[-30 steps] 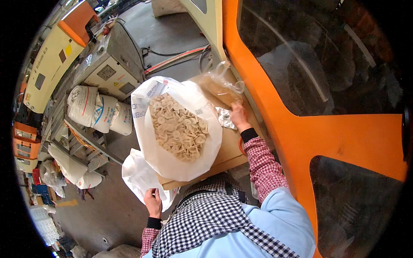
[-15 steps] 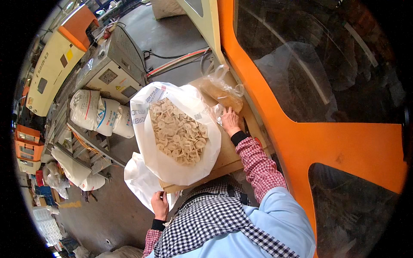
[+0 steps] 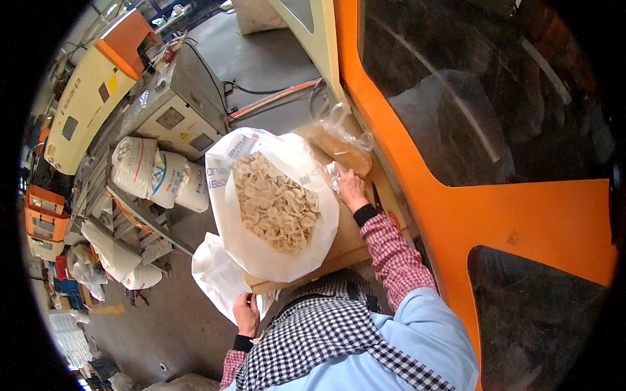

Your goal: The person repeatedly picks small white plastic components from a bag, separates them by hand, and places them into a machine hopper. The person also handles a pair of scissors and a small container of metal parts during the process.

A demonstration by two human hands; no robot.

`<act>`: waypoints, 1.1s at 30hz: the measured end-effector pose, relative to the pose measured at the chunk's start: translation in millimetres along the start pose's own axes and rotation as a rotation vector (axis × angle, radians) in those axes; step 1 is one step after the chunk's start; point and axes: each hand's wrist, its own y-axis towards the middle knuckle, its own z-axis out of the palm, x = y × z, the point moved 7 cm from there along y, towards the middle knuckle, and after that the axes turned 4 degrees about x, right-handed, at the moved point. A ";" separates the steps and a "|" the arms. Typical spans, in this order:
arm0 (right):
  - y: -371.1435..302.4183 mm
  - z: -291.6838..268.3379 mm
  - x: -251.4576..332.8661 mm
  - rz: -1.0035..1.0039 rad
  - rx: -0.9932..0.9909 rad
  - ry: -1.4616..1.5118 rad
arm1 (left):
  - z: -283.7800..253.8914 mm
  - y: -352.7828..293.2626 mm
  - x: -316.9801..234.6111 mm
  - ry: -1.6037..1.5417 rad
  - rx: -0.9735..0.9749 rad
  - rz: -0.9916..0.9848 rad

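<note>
While the right hand [image 3: 353, 190] rests bent fingers against a crumpled silver wrapper [image 3: 334, 174] — whether pinching, I cannot tell — the left hand [image 3: 246, 315] curls beside the table [image 3: 351, 244], its grip unclear. Left of the right hand, an open white bag [image 3: 327, 225] holds pale plastic pieces [image 3: 277, 203].

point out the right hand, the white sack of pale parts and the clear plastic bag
right hand [image 3: 353, 190], head view: back of the hand
white sack [image 3: 327, 228], head view: bare inner wall, right of the parts
clear plastic bag [image 3: 343, 144], head view: about its middle
</note>
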 end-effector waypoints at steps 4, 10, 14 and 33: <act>-19.7 -40.6 -5.4 0.035 -0.052 0.134 | -12.8 1.9 -3.7 -0.080 -0.143 -0.023; -0.5 -60.9 -25.9 0.139 -0.161 0.128 | -19.5 15.8 -16.0 -0.045 -0.110 0.122; 30.5 -44.0 -35.2 0.191 -0.020 0.123 | -18.9 9.6 -8.1 -0.007 -0.058 0.112; 24.3 -42.4 -41.8 0.015 -0.074 0.061 | 8.8 17.9 27.7 -0.233 -0.037 -0.138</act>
